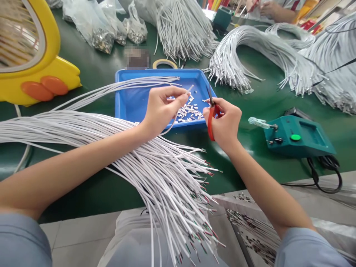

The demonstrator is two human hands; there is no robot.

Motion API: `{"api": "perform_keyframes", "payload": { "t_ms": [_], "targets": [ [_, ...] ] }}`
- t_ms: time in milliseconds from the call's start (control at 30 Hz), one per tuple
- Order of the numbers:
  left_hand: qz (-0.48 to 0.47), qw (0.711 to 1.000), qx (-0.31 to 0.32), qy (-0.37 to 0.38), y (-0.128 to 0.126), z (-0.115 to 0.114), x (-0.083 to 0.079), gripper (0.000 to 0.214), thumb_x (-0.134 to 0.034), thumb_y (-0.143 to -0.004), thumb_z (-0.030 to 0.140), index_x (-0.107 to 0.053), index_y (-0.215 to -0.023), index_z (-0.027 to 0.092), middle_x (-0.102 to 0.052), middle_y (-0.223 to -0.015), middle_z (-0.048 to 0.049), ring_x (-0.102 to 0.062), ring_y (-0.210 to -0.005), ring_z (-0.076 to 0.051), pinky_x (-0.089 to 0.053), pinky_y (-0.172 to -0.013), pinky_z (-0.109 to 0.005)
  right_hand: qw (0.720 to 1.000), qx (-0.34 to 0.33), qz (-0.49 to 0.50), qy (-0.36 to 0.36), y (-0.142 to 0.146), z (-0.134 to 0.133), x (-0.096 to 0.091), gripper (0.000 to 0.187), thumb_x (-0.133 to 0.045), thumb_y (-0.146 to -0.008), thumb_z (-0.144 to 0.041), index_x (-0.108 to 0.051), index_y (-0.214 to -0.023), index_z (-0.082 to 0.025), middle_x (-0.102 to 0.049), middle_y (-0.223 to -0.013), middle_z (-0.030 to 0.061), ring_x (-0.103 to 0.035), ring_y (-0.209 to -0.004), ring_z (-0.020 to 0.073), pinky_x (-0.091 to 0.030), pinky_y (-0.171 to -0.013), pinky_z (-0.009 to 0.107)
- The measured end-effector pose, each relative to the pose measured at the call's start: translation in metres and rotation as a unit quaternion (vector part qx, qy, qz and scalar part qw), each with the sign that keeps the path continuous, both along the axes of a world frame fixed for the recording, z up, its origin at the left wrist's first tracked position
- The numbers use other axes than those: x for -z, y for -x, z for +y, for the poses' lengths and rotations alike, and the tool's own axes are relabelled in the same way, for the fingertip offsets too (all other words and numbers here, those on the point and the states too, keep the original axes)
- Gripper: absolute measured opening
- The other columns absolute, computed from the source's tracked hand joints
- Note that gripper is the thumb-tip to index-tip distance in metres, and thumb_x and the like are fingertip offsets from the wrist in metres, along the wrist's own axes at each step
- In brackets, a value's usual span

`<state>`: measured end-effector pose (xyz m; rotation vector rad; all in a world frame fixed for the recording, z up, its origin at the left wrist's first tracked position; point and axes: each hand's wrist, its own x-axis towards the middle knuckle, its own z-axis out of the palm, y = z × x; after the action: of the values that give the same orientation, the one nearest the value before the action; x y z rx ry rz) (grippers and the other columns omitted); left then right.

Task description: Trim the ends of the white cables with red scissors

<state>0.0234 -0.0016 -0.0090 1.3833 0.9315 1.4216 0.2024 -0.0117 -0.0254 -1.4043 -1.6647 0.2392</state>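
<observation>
Over the blue tray [133, 100], my left hand [164, 105] pinches a white cable [174, 120] near its end, which pokes out past the fingertips. My right hand [225, 120] is closed around red-handled scissors [210, 124] at the tray's right side, with the dark blades pointing up and away. Small white cut pieces [190, 111] lie scattered in the tray. A few loose white cables [116, 87] rest across its left part. Under my left forearm runs a thick bundle of white cables [155, 167], its ends showing red and green wires and hanging over the table edge.
A green device [300, 135] with a clip and black cord stands at right. More cable bundles [250, 44] lie behind. A yellow fan [52, 70], bags of metal parts [102, 33] and a tape roll [165, 64] are also there. Another person's hands [264, 9] show at the top.
</observation>
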Motion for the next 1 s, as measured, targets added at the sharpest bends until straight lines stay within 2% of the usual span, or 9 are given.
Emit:
{"api": "perform_keyframes", "payload": {
  "t_ms": [133, 267, 467, 600, 667, 833, 1000],
  "targets": [
    [0.010, 0.999, 0.045, -0.004, -0.001, -0.004, -0.002, 0.003, -0.073, -0.074, 0.017, -0.071, -0.076, 0.015, -0.064, -0.067, 0.0000, -0.052, -0.058, -0.006, -0.045, -0.052, -0.019, 0.994, -0.071, 0.079, -0.038, 0.003, -0.006, -0.007, 0.017, -0.064, -0.079, -0.022, -0.066, -0.095, -0.023, -0.068, -0.077, -0.0001, -0.060, -0.064, 0.0138, -0.045, -0.056, 0.029],
    [0.055, 0.994, 0.092, 0.001, -0.002, -0.009, -0.006, 0.005, -0.069, -0.076, 0.012, -0.071, -0.071, 0.013, -0.065, -0.065, -0.0014, -0.058, -0.062, -0.008, -0.046, -0.055, -0.020, 0.980, -0.142, 0.136, -0.011, 0.003, -0.010, -0.014, 0.021, -0.067, -0.080, -0.024, -0.062, -0.099, -0.027, -0.070, -0.085, 0.0004, -0.068, -0.078, 0.0172, -0.052, -0.066, 0.033],
    [0.102, 0.985, 0.128, -0.058, -0.002, -0.010, -0.006, 0.020, -0.062, -0.079, 0.008, -0.069, -0.061, 0.013, -0.065, -0.062, -0.0009, -0.060, -0.063, -0.009, -0.048, -0.063, -0.022, 0.969, -0.180, 0.168, 0.000, 0.003, -0.018, -0.020, 0.019, -0.066, -0.084, -0.027, -0.059, -0.101, -0.031, -0.069, -0.088, -0.0016, -0.068, -0.085, 0.0163, -0.054, -0.080, 0.036],
    [0.122, 0.979, 0.144, -0.072, -0.002, -0.010, -0.006, 0.023, -0.060, -0.080, 0.005, -0.069, -0.060, 0.014, -0.064, -0.059, 0.0006, -0.057, -0.059, -0.007, -0.046, -0.062, -0.022, 0.952, -0.231, 0.201, 0.004, 0.004, -0.017, -0.019, 0.023, -0.071, -0.080, -0.029, -0.059, -0.100, -0.030, -0.070, -0.084, -0.0027, -0.067, -0.079, 0.0157, -0.055, -0.075, 0.035],
    [0.135, 0.977, 0.157, -0.060, -0.003, -0.011, -0.008, 0.024, -0.061, -0.079, 0.004, -0.068, -0.059, 0.013, -0.063, -0.058, 0.0008, -0.055, -0.057, -0.007, -0.045, -0.061, -0.022, 0.952, -0.233, 0.199, 0.013, 0.004, -0.015, -0.018, 0.028, -0.073, -0.078, -0.036, -0.058, -0.101, -0.029, -0.070, -0.083, -0.0020, -0.066, -0.074, 0.0158, -0.056, -0.072, 0.035],
    [0.131, 0.975, 0.179, -0.005, -0.005, -0.012, -0.013, 0.023, -0.060, -0.078, 0.000, -0.067, -0.060, 0.012, -0.062, -0.056, -0.0001, -0.055, -0.056, -0.008, -0.046, -0.061, -0.023, 0.971, -0.182, 0.153, 0.020, 0.004, -0.013, -0.016, 0.043, -0.073, -0.072, -0.058, -0.057, -0.101, -0.030, -0.067, -0.079, -0.0013, -0.065, -0.075, 0.0175, -0.054, -0.073, 0.038],
    [0.090, 0.979, 0.185, 0.014, -0.005, -0.012, -0.009, 0.018, -0.064, -0.076, -0.001, -0.065, -0.063, 0.011, -0.061, -0.057, -0.0005, -0.050, -0.050, -0.005, -0.044, -0.052, -0.021, 0.962, -0.201, 0.185, -0.002, 0.006, -0.012, -0.015, 0.030, -0.073, -0.077, -0.046, -0.059, -0.097, -0.029, -0.063, -0.072, -0.0031, -0.061, -0.069, 0.0144, -0.052, -0.071, 0.035]
  ]
}}
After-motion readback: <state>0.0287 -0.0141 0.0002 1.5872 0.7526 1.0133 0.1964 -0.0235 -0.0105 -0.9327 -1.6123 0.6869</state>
